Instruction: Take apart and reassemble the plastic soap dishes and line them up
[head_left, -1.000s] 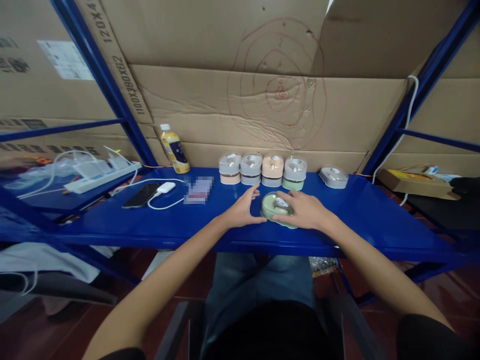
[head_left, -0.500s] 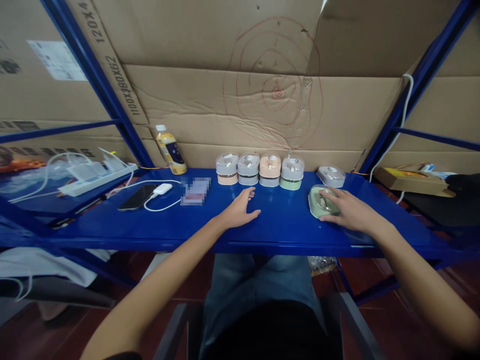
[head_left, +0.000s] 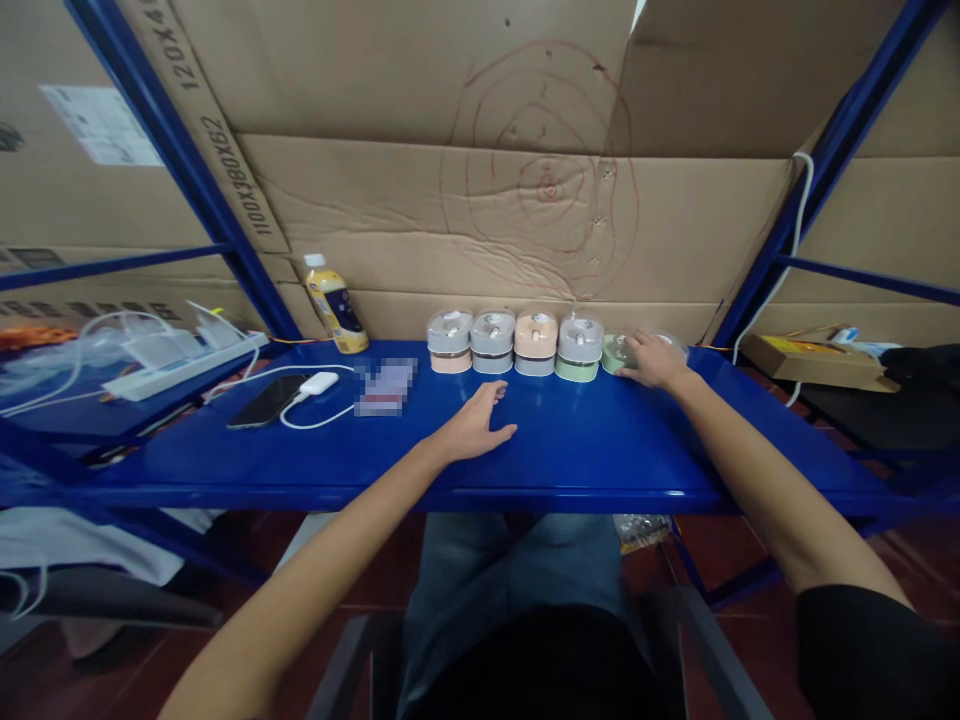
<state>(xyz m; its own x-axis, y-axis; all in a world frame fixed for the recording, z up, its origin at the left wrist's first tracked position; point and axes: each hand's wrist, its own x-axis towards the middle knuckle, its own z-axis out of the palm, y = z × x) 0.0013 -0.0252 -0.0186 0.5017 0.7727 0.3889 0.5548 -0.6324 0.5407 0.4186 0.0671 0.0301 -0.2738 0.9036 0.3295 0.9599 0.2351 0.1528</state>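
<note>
Four stacks of small lidded boxes stand side by side at the back of the blue table: grey on peach (head_left: pixel 450 342), grey on grey (head_left: pixel 493 342), peach on grey (head_left: pixel 535 343), grey on green (head_left: pixel 580 348). Just right of them, my right hand (head_left: pixel 654 360) grips a single green box (head_left: pixel 616 354), its fingers over the lid. A grey box (head_left: pixel 673 345) is partly hidden behind that hand. My left hand (head_left: pixel 478 422) holds nothing, thumb and fingers apart, low over the table in front of the stacks.
On the left of the table (head_left: pixel 420 455) are a yellow bottle (head_left: pixel 337 306), a black phone (head_left: pixel 268 401), a white charger (head_left: pixel 319 383) with cable, and a blurred-out item (head_left: pixel 386 387). A power strip (head_left: pixel 184 367) lies further left, an open carton (head_left: pixel 821 362) at the right.
My right hand has moved the green box back and left, from the table's right front area to beside the grey-on-green stack. The view has shifted slightly; my left hand is nearly still.
</note>
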